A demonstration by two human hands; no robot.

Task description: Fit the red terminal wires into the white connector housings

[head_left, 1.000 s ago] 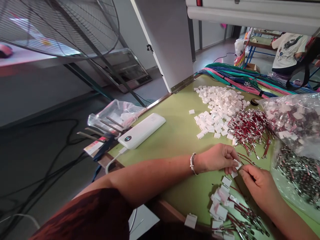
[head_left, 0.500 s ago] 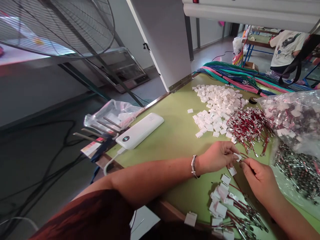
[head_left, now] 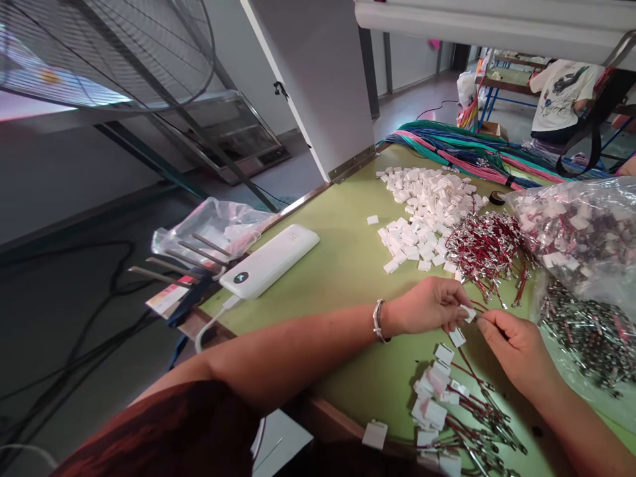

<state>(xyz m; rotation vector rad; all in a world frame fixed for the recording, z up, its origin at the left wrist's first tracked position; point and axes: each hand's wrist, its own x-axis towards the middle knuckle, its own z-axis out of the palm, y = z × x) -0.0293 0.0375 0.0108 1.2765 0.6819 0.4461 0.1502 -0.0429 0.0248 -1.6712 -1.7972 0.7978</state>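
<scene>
Between the fingertips of my left hand point(head_left: 436, 306) is a small white connector housing point(head_left: 468, 314). My right hand point(head_left: 511, 344) pinches a short red wire point(head_left: 477, 306) close beside that housing; whether its tip sits inside cannot be made out. A second white housing point(head_left: 458, 337) shows just under my left fingers, with a red wire running down from it. Below both hands lies a pile of white housings with red wires point(head_left: 432, 404). Beyond them are a heap of loose white housings point(head_left: 432, 199) and a bunch of red wires with metal terminals point(head_left: 489, 248).
A white power bank point(head_left: 273, 260) with a cable lies on the green tabletop point(head_left: 342, 265). On the right are clear plastic bags point(head_left: 586, 218) of parts. Bundled coloured wires point(head_left: 462, 149) run along the back. A fan point(head_left: 109, 53) stands at left; a person point(head_left: 564, 96) sits farther off.
The whole view has shifted slightly, so things appear a little further left. Both hands keep their pinch on the housing and the wire, almost unmoved relative to each other.
</scene>
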